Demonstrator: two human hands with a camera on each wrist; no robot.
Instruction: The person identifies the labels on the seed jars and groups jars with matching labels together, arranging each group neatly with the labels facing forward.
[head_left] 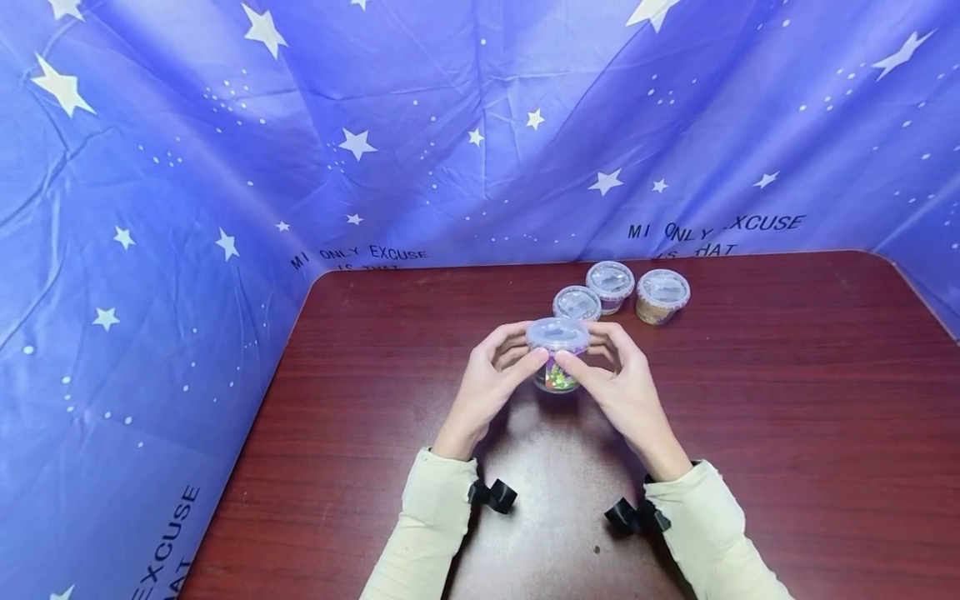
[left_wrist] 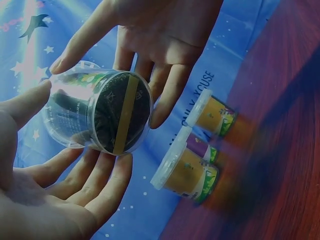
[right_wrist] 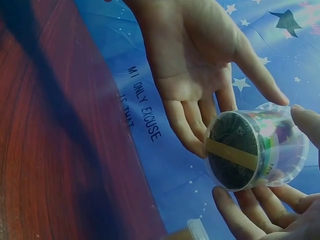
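I hold a small clear lidded cup [head_left: 557, 357] with colourful bits inside, just above the dark red table [head_left: 787, 417]. My left hand [head_left: 504, 367] grips it from the left and my right hand [head_left: 611, 375] from the right, thumbs up near the lid. The left wrist view shows the cup [left_wrist: 100, 112] from below, its dark base crossed by a yellow stripe, between the left hand [left_wrist: 60, 175] and the right hand [left_wrist: 150, 60]. The right wrist view shows the same cup [right_wrist: 255, 147], with right fingers [right_wrist: 250, 210] under it and the left hand [right_wrist: 200, 65] behind.
Three more lidded cups [head_left: 577, 302] [head_left: 610, 285] [head_left: 662, 295] stand close together right behind the held cup, near the table's far edge. A blue starred cloth [head_left: 225, 167] walls in the back and both sides. Black straps [head_left: 492, 494] sit at both cuffs.
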